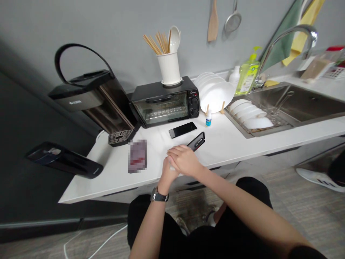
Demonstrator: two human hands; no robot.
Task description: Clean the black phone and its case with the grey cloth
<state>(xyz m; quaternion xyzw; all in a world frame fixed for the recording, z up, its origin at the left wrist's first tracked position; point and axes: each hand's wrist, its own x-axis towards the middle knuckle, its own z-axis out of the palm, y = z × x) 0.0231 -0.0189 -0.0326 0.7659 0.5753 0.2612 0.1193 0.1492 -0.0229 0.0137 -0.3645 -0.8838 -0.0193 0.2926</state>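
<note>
My right hand (185, 160) lies over my left hand (167, 173) at the front edge of the white counter (231, 144). A black phone (198, 140), back up with its camera lenses showing, sticks out from under my right fingers, which are curled over its near end. My left hand wears a wristwatch (159, 196) and is mostly hidden under the right. A small white bit shows between the two hands; I cannot tell what it is. A second black phone (182, 129) lies flat on the counter just beyond.
A black toaster oven (164, 102) carries a white utensil holder (169, 66). A black appliance with its lid open (94, 99) stands at the left. A small dropper bottle (208, 118), stacked white plates (215, 93), a dish rack (250, 117), a sink (296, 102) and a blurred packet (137, 156) are also here.
</note>
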